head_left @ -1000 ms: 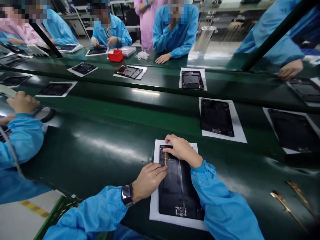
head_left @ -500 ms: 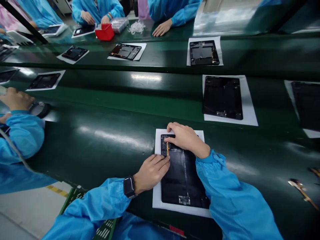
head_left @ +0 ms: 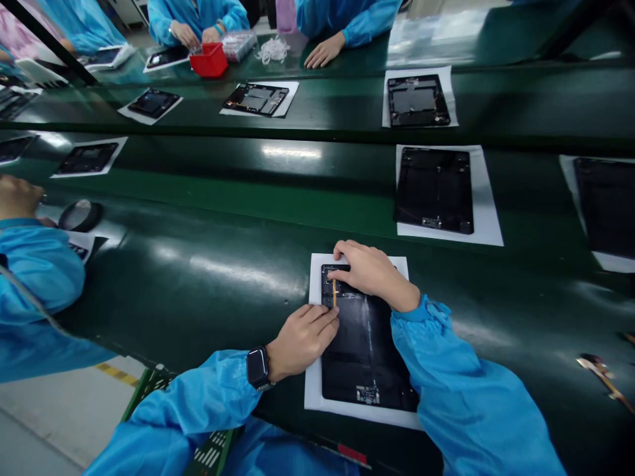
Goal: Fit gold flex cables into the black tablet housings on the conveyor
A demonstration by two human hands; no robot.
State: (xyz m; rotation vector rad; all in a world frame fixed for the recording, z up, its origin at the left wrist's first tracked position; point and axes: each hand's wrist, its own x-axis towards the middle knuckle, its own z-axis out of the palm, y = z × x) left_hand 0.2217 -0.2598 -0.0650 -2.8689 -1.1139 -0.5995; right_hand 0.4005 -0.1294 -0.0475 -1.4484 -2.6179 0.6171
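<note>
A black tablet housing (head_left: 367,350) lies on a white sheet (head_left: 313,390) at the bench front. Along its upper left side runs a thin orange flex cable (head_left: 334,292). My left hand (head_left: 305,337), fingers bent and close together, has its fingertips at the cable's lower end. My right hand (head_left: 370,271) reaches over the housing's top; its thumb presses by the cable's upper end while the index finger curls over the top edge. What lies beneath the right palm is hidden.
Another housing on a sheet (head_left: 436,192) sits just beyond, with one more (head_left: 608,205) at right. Loose flex cables (head_left: 602,377) lie on the right. Across the line are a red bin (head_left: 209,60) and co-workers' hands (head_left: 325,51). A co-worker's sleeve (head_left: 40,264) is at left, near a dark round object (head_left: 80,215).
My hands hold nearly the same pose on the housing and cable. The housing beyond has shifted slightly left, and the far-row ones slightly right. The co-worker's hand at left has moved left.
</note>
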